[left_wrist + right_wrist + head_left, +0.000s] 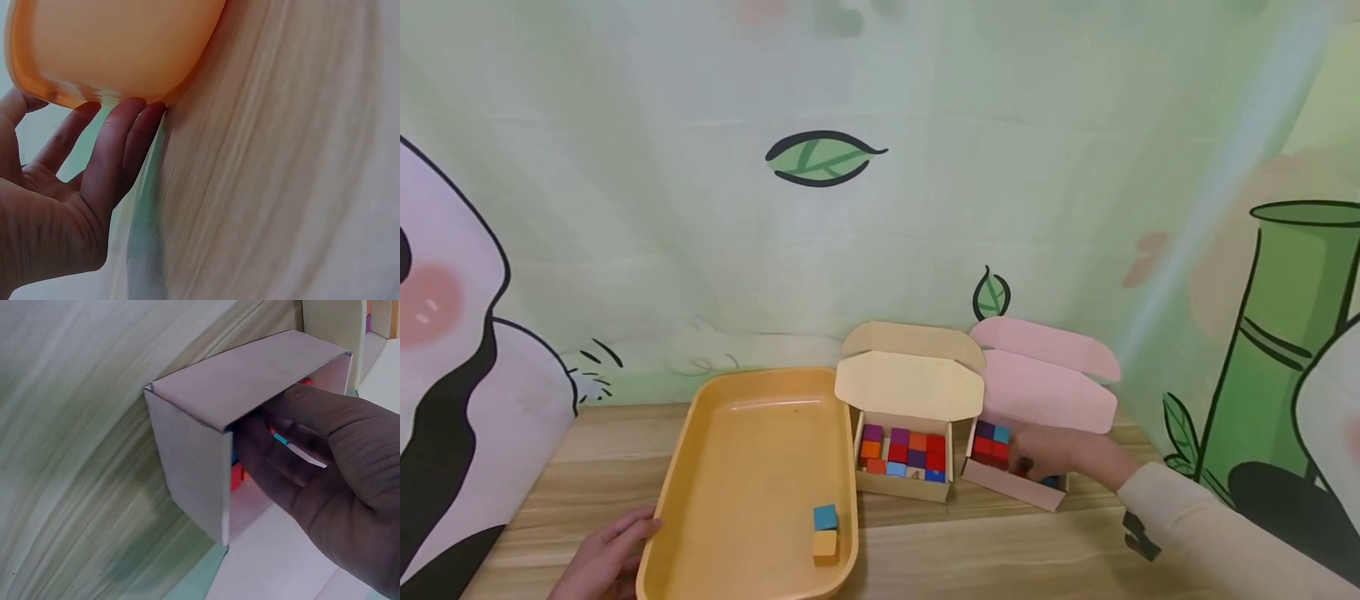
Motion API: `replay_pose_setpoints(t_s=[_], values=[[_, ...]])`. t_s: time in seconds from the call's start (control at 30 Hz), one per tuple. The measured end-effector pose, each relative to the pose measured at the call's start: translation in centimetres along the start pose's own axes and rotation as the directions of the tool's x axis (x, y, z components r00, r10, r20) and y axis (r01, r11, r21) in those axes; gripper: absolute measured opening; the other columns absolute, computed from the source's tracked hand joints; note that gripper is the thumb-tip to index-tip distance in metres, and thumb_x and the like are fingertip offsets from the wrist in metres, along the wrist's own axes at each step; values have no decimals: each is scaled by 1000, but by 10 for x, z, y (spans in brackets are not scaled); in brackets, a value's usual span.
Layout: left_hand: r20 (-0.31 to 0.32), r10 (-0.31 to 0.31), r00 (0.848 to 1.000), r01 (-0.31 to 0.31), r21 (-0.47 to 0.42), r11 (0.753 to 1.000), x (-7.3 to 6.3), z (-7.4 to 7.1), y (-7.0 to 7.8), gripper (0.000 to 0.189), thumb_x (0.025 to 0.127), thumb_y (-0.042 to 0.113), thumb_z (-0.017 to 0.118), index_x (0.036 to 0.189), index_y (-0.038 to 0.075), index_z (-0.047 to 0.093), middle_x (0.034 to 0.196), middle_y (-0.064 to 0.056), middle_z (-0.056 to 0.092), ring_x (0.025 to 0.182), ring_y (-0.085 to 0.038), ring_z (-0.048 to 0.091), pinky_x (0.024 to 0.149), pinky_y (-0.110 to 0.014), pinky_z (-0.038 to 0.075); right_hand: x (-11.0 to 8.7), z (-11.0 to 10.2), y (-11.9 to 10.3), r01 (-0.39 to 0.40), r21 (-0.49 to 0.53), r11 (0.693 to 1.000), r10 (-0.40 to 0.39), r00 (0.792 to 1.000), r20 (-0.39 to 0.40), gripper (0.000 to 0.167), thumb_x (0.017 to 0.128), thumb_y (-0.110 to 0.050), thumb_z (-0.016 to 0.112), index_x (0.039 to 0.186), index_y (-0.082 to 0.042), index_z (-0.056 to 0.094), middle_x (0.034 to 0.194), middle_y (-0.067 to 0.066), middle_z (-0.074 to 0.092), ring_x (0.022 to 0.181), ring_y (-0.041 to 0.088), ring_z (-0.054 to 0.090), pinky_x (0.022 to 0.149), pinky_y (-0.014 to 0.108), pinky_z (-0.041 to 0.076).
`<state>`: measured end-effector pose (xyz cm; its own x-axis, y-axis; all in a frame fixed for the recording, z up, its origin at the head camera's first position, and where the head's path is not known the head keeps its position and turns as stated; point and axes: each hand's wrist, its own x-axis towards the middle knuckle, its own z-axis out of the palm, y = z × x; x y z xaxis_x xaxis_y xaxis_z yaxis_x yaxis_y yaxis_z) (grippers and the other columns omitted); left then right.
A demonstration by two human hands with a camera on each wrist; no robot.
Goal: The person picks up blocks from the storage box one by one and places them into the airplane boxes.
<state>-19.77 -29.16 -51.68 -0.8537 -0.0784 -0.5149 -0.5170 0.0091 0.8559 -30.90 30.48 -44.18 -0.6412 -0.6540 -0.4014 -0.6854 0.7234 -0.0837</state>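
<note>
My left hand (608, 554) is at the left side of a yellow-orange tray (730, 400). In the left wrist view, loosely bent fingers (112, 140) touch the tray's outer side. Two cubes, one blue (825, 517) and one yellow-orange (824, 546), lie in the tray near its right side. My right hand (1045, 450) reaches into an open pink box (1011, 486) of coloured cubes, among them red cubes (991, 451). The right wrist view shows its fingers (269, 456) inside the box; their tips are hidden, so any cube between them cannot be seen.
Between the tray and the pink box stands an open cream box (902, 486) holding several coloured cubes. Both boxes have raised lids, the cream lid (910, 383) and the pink lid (1048, 387). A printed cloth (700, 208) hangs behind the wooden table (1000, 550).
</note>
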Motion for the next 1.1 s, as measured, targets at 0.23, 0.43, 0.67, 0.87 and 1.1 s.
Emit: replay_pose_setpoints(t_s=[0.23, 0.43, 0.67, 0.87, 1.1], values=[[-1, 14, 1000, -14, -4, 1000, 0, 0, -2, 81, 99, 40, 65, 155, -6, 31, 108, -15, 73, 91, -32, 74, 77, -53, 61, 2, -12, -6, -41, 26, 999, 40, 998, 49, 12, 85, -4, 78, 91, -15, 80, 81, -11, 63, 73, 6, 47, 69, 22, 50], [-2, 9, 1000, -9, 1, 1000, 0, 0, 0, 82, 99, 40, 65, 156, -7, 29, 111, -17, 72, 92, -32, 73, 78, -52, 61, 7, -32, -26, 58, 32, 998, -54, 993, -109, 11, 89, -4, 75, 96, -12, 77, 80, -9, 66, 72, 5, 52, 70, 22, 52], [-9, 14, 1000, -15, -17, 1000, 0, 0, -1, 78, 99, 38, 66, 153, -8, 35, 111, -17, 72, 92, -32, 73, 78, -53, 61, 25, -45, -75, 205, -22, 979, -204, 951, -232, 17, 90, -6, 75, 106, -13, 77, 103, -2, 70, 88, 8, 59, 77, 18, 53], [-11, 17, 1000, -17, -3, 1000, -2, 0, 0, 80, 99, 40, 65, 154, -8, 32, 112, -19, 72, 91, -33, 74, 77, -53, 61, 47, -53, -129, 326, -49, 944, -328, 919, -221, 17, 96, -13, 72, 112, -18, 75, 110, -5, 70, 98, 8, 63, 84, 12, 51], [-8, 16, 1000, -16, 5, 1000, -2, 0, 0, 79, 99, 41, 64, 155, -7, 32, 111, -19, 72, 91, -33, 74, 76, -53, 62, 63, -55, -183, 456, -209, 865, -492, 852, -178, 21, 94, -14, 74, 114, -21, 75, 114, -8, 69, 101, 3, 61, 89, 8, 47]])
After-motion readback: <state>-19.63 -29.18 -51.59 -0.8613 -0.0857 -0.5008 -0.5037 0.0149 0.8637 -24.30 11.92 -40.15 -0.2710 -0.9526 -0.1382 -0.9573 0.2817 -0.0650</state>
